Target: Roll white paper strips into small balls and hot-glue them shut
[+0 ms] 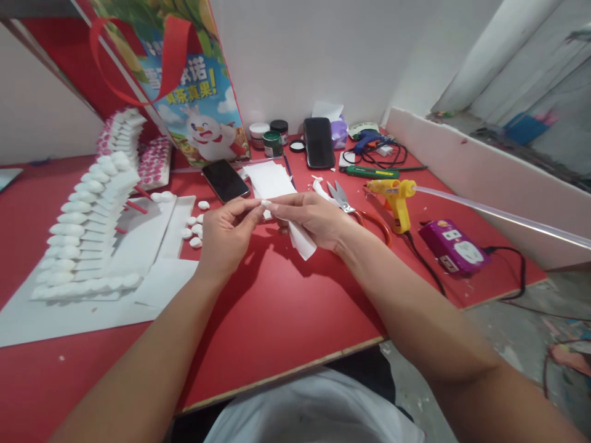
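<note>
Both hands meet over the middle of the red table. My left hand (231,231) is closed, its thumb and forefinger pinching one end of a small white piece that looks like paper or tissue. My right hand (309,218) pinches the same piece from the other side, and a white paper strip (302,241) hangs below its fingers. Just left of my left hand lie several small white oval pieces (196,231). Behind the hands is a stack of white paper (270,178). Orange-handled scissors (344,200) rest beyond my right wrist.
On the left stands a curved row of white padded pieces (76,221) on white board. A yellow glue gun (394,200) with a long clear stick and a purple power socket (455,246) sit at right. Phones (226,180), paint jars (272,143) and a printed bag (198,92) are behind.
</note>
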Demonstrator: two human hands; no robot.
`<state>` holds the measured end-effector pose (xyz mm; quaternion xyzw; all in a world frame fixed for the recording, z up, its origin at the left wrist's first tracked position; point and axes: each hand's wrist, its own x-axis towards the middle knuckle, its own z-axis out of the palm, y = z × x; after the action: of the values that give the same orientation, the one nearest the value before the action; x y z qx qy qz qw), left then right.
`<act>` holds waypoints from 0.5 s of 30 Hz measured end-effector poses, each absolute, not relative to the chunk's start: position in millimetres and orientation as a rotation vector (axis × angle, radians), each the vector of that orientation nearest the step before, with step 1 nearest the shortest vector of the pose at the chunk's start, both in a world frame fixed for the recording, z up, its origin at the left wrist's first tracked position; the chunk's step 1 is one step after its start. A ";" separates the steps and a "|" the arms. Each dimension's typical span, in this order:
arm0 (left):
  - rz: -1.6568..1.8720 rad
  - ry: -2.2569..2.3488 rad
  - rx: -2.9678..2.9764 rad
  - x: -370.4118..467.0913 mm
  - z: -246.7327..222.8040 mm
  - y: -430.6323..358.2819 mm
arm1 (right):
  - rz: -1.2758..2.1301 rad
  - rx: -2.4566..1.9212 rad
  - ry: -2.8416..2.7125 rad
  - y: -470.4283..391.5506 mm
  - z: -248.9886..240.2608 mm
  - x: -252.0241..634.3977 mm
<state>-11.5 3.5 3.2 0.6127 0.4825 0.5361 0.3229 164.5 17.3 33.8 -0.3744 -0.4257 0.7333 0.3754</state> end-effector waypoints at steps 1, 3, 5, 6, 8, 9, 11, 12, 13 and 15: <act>1.410 1.274 1.594 -11.2 3.6 3.4 | 1.829 -0.969 -1.123 17.3 33.3 164.2; 1.416 1.287 1.570 -10.4 4.4 2.9 | 1.722 -1.024 -1.175 17.3 32.5 163.0; 1.419 1.290 1.552 -9.3 5.0 2.0 | 1.599 -1.108 -1.223 17.2 31.6 161.4; 1.421 1.288 1.545 -8.4 5.3 1.4 | 1.535 -1.150 -1.250 17.0 31.1 160.5; 1.423 1.289 1.540 -6.1 5.9 -0.4 | 1.393 -1.220 -1.319 16.1 29.9 158.3; 1.423 1.295 1.544 -4.6 6.3 -1.3 | 1.302 -1.248 -1.362 15.2 29.1 157.1; 1.431 1.311 1.574 -1.6 6.9 -3.1 | 1.068 -1.291 -1.466 12.5 27.5 154.5; 1.446 1.319 1.605 -0.3 7.1 -3.9 | 0.943 -1.303 -1.521 10.7 26.9 153.2; 1.467 1.323 1.647 0.7 7.1 -4.5 | 0.833 -1.308 -1.571 8.8 26.4 152.0; 1.508 1.330 1.764 1.4 6.6 -5.2 | 0.704 -1.304 -1.652 5.3 25.7 150.2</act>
<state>1.4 -5.2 6.6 0.6415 0.4839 0.5485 0.2313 150.2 5.3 25.7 -0.5262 -0.6666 0.2840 0.4452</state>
